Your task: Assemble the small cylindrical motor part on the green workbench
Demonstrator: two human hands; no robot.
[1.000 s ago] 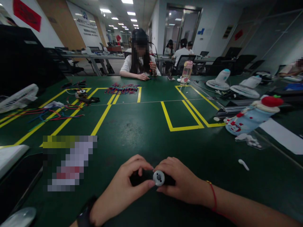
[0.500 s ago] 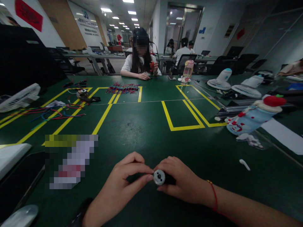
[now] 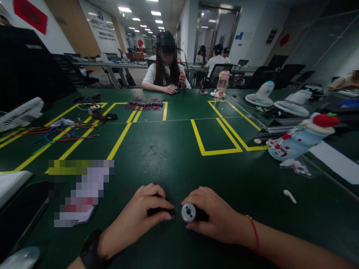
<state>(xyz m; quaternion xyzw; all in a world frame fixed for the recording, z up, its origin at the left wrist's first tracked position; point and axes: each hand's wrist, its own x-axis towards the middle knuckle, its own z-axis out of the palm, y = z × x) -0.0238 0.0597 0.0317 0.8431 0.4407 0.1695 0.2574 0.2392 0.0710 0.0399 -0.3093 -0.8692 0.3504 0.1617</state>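
My right hand (image 3: 211, 213) is wrapped around a small cylindrical metal motor (image 3: 189, 212). Its round silver end, with dark holes and a dark centre, faces me, while the hand covers much of its body. To the left, my left hand (image 3: 153, 209) is curved above the table, thumb and index finger apart, with a gap between it and the motor. A tiny shiny bit (image 3: 172, 216) shows at the thumb tip; whether it touches the thumb or lies on the table, I cannot tell.
Yellow tape (image 3: 221, 152) marks the green table (image 3: 157, 157). Wires (image 3: 64, 132) lie left, a wire bundle (image 3: 146, 104) farther back. At right are a blue cup (image 3: 298, 140), a white earbud (image 3: 290, 196) and fans (image 3: 291, 104). Opposite sits another person (image 3: 165, 71).
My left hand has moved left, away from the motor, and its thumb and index finger have parted. My right hand keeps the motor in nearly the same place. The view has shifted slightly.
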